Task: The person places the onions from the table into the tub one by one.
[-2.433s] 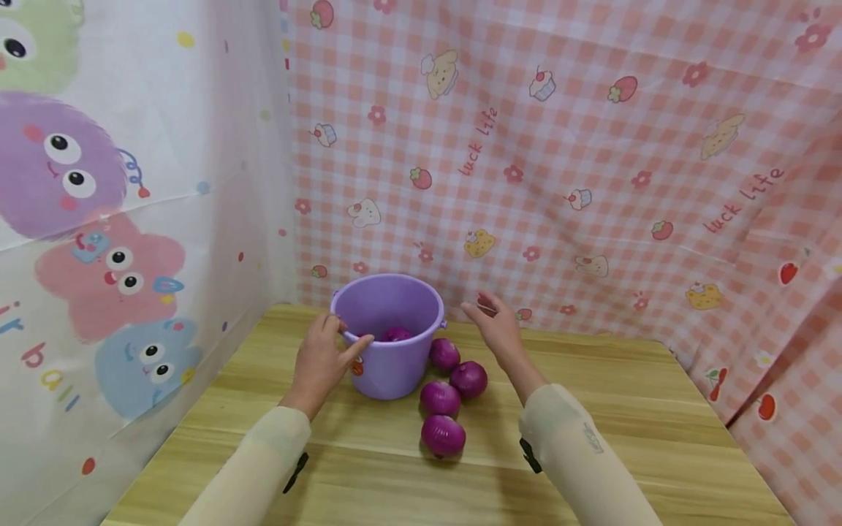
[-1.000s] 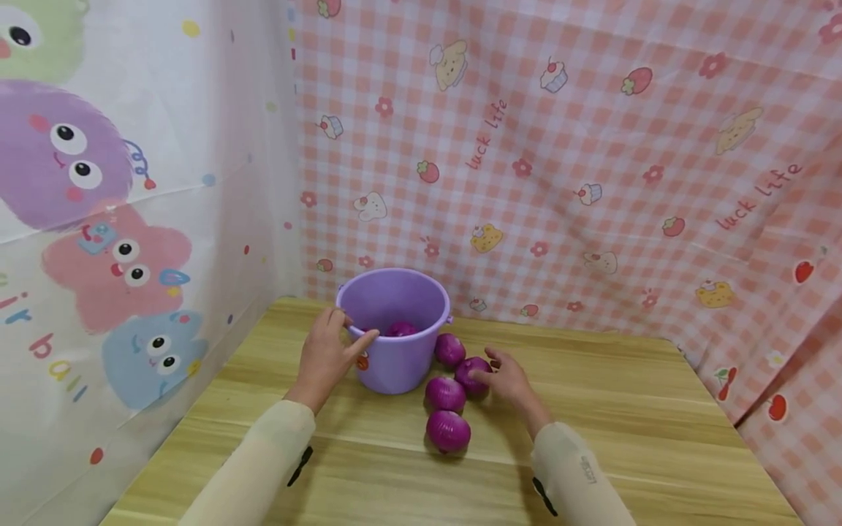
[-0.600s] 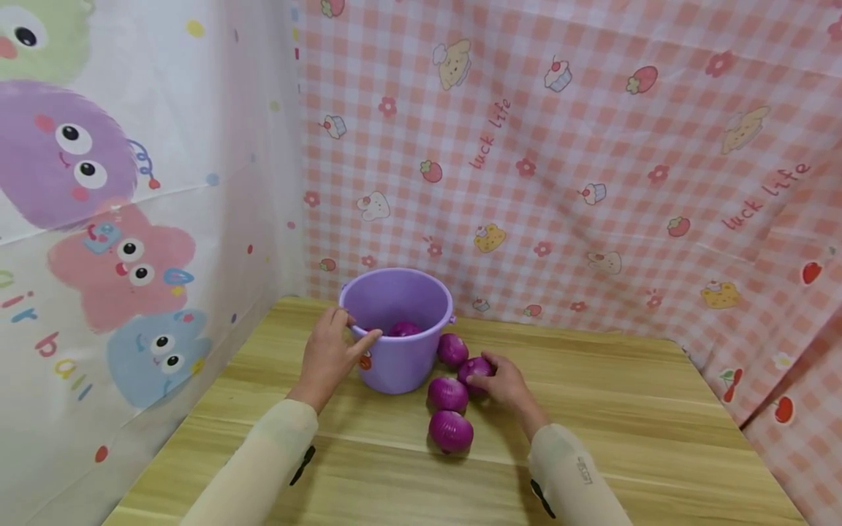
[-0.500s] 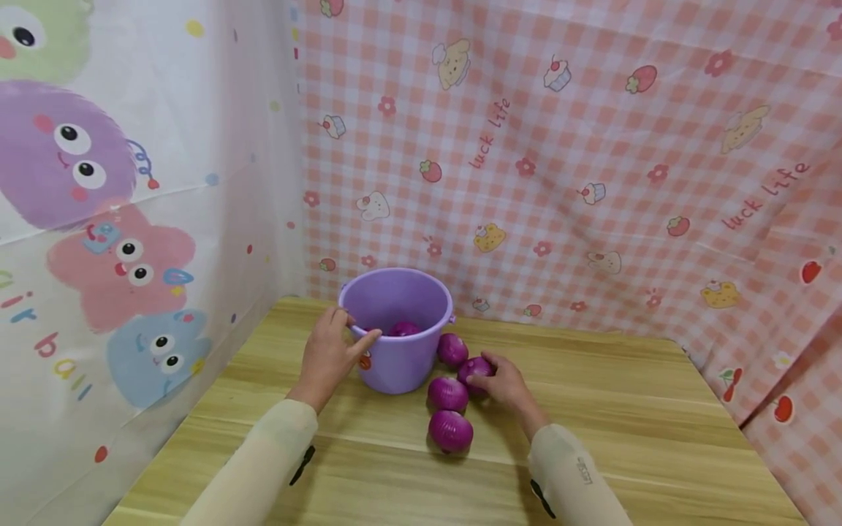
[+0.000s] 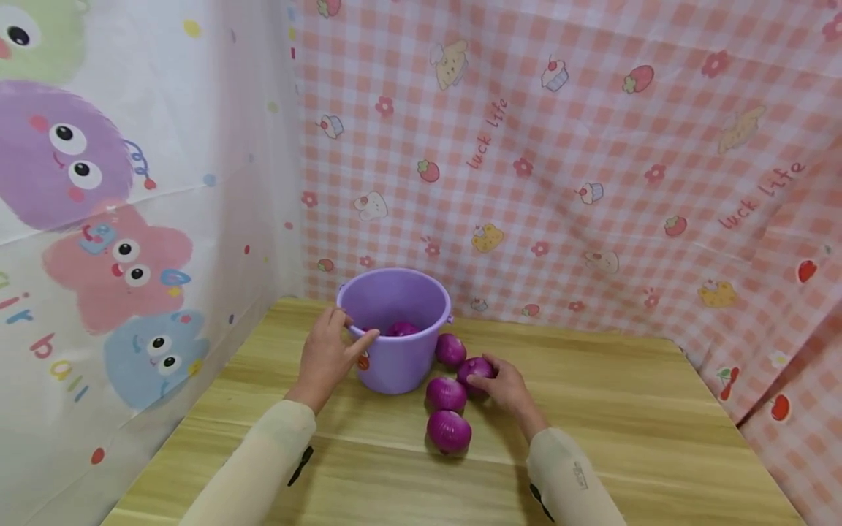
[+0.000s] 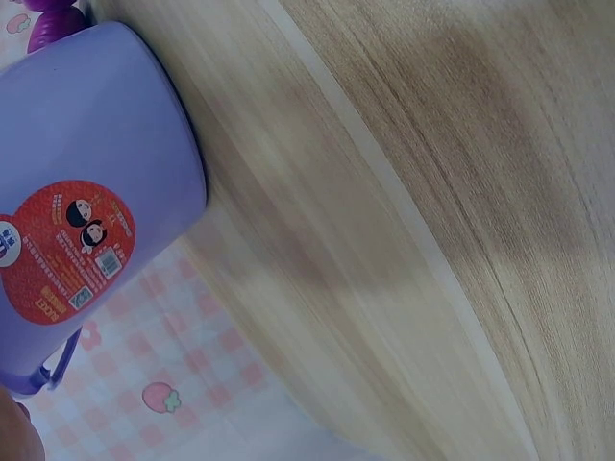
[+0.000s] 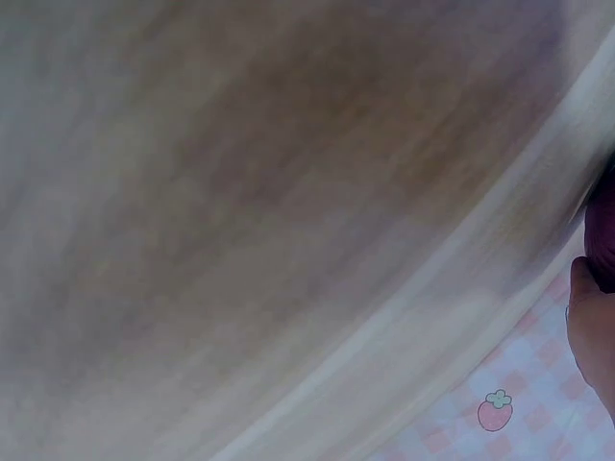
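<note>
A purple bucket (image 5: 397, 365) stands upright on the wooden table in the head view. My left hand (image 5: 324, 356) holds its near-left rim, with the thumb along the outside. The left wrist view shows the bucket's side with a red round sticker (image 6: 72, 254). Inside the bucket lies a red onion (image 5: 403, 329), mostly hidden by the wall. My right hand (image 5: 509, 387) grips another red onion (image 5: 473, 372) between thumb and fingers, right of the bucket on the table. That onion (image 7: 602, 230) is cut off at the edge of the right wrist view.
Three more red onions lie close by: one behind (image 5: 451, 351), one in the middle (image 5: 446, 394) and one in front (image 5: 449, 431). The wooden table (image 5: 612, 424) extends to the right. A pink checked curtain (image 5: 566, 183) hangs behind, a white printed one (image 5: 224, 146) at left.
My right hand has come down from above the table beside the bucket and taken hold of the onion. The left hand has stayed on the bucket's rim.
</note>
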Available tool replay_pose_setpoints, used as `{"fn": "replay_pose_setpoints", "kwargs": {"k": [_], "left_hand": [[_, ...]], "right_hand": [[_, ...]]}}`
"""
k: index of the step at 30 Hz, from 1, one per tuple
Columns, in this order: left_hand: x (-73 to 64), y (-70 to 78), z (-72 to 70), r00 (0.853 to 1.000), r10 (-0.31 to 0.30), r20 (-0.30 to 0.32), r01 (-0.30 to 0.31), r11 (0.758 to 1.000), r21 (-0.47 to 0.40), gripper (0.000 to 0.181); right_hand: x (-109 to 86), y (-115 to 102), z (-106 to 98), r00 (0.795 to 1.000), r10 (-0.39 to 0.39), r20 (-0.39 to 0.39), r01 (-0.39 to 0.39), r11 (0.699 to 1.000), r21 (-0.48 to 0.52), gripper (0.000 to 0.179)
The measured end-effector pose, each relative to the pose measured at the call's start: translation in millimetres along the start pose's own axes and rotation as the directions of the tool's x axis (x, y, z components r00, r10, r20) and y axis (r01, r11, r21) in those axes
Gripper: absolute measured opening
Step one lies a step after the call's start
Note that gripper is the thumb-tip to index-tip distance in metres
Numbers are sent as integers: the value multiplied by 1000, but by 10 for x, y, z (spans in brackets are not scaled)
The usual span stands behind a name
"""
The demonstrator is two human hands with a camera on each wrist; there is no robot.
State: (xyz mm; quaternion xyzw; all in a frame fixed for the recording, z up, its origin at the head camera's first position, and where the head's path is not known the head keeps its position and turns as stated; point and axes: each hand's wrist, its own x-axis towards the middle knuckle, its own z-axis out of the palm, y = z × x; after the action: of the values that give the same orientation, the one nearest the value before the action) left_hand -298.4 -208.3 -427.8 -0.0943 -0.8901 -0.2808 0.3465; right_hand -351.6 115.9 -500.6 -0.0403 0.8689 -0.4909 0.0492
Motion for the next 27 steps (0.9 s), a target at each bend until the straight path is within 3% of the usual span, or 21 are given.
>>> {"fn": "replay_pose_setpoints", "kwargs": {"k": [8,27], "left_hand": [[2,5,-4,1000,-10,13,10,1000,-4,47],[-3,15,4,1000,18,-21,-18,1000,6,46]], "right_hand": [[4,53,-9,1000,-25,-10,25,1000,9,69],[-82,85,-36,999,-6,-52,7,1000,7,73]]}}
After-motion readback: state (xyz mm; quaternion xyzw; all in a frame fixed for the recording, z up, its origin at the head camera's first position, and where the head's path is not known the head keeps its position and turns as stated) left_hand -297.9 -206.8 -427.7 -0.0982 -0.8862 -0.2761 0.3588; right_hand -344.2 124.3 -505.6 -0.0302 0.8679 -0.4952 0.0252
